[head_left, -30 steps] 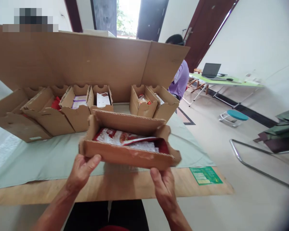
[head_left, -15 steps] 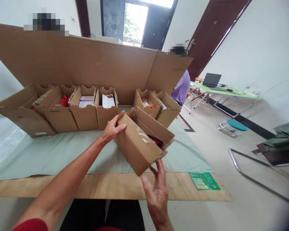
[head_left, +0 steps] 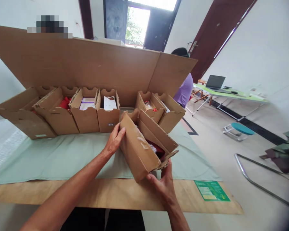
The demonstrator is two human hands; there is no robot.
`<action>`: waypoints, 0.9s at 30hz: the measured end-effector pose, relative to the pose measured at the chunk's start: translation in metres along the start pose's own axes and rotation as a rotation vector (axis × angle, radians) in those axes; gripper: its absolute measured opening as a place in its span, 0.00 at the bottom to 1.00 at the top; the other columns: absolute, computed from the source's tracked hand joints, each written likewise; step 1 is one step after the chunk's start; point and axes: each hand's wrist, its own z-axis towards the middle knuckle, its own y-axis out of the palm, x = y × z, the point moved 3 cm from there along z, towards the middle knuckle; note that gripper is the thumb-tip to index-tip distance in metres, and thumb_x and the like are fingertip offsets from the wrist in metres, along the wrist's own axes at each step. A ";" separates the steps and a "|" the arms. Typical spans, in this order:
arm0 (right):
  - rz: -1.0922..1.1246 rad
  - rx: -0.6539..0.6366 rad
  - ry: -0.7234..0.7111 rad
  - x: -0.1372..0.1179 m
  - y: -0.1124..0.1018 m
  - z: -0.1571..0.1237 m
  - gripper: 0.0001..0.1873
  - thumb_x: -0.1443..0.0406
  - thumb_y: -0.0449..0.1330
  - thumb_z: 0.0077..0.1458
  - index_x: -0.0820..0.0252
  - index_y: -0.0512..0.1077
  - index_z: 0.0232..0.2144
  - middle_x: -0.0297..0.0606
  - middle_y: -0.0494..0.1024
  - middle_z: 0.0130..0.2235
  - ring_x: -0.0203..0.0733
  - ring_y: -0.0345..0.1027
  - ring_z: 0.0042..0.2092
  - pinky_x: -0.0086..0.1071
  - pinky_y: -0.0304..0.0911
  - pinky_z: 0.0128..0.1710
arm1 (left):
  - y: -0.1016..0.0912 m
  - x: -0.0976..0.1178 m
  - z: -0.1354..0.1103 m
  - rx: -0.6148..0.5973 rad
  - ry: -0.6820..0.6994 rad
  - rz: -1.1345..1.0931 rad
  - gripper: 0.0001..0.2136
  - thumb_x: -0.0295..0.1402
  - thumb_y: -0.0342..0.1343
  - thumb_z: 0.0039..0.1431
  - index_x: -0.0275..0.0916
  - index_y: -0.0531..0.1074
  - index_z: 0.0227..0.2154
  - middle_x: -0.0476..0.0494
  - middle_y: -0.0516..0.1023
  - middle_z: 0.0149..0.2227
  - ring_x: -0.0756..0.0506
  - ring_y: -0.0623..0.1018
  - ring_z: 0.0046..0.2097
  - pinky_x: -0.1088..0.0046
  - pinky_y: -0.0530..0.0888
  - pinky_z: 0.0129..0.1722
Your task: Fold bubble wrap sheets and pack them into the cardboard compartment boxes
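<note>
An open-topped cardboard box [head_left: 138,150] stands askew near the middle of the table, with dark red and clear-wrapped items [head_left: 156,149] inside. My left hand [head_left: 115,139] grips its far left side, thumb and fingers against the cardboard. At the near end, my right hand [head_left: 164,183] holds the lower front, with its thumb by the bottom corner and fingers partly hidden behind the front flap. Behind the box is a gap in a row of similar cardboard boxes; the closest on the left is a box [head_left: 109,120] with a white packet [head_left: 109,103].
A tall cardboard panel [head_left: 98,67] stands behind the row. Green cloth [head_left: 86,157] covers most of the wooden table [head_left: 106,194], which carries a green card [head_left: 212,190]. Beyond the panel are two people. A laptop table [head_left: 245,96], blue stool [head_left: 242,129] and metal frame [head_left: 243,173] stand right.
My right hand, previously open just below the box's near end, has closed on it. The box has turned slightly, showing more of its contents. The view has shifted a little.
</note>
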 end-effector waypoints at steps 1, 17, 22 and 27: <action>-0.009 0.031 0.010 0.001 0.001 -0.002 0.58 0.47 0.73 0.49 0.47 0.48 0.72 0.48 0.64 0.68 0.60 0.60 0.67 0.57 0.57 0.66 | 0.004 0.001 0.004 -0.009 0.003 0.008 0.29 0.50 0.52 0.66 0.36 0.67 0.62 0.34 0.73 0.64 0.35 0.71 0.66 0.56 0.65 0.67; -0.078 0.090 -0.015 0.016 0.039 -0.007 0.53 0.50 0.76 0.46 0.49 0.53 0.65 0.47 0.67 0.63 0.58 0.64 0.63 0.55 0.61 0.63 | 0.012 -0.023 0.007 0.156 0.011 -0.033 0.28 0.53 0.46 0.70 0.44 0.63 0.66 0.38 0.68 0.67 0.37 0.67 0.69 0.53 0.64 0.68; -0.047 0.024 -0.018 0.014 0.044 0.007 0.46 0.52 0.77 0.43 0.48 0.59 0.58 0.41 0.74 0.55 0.52 0.71 0.55 0.48 0.68 0.58 | 0.004 -0.023 0.015 0.204 0.038 -0.076 0.29 0.54 0.47 0.69 0.42 0.65 0.65 0.37 0.68 0.67 0.36 0.66 0.69 0.51 0.60 0.70; -0.009 -0.002 -0.083 -0.002 0.039 0.033 0.51 0.52 0.78 0.43 0.49 0.56 0.62 0.44 0.70 0.60 0.53 0.68 0.59 0.49 0.65 0.61 | 0.006 -0.022 0.016 0.123 0.080 -0.149 0.30 0.54 0.46 0.70 0.48 0.60 0.69 0.42 0.64 0.71 0.37 0.60 0.73 0.51 0.57 0.72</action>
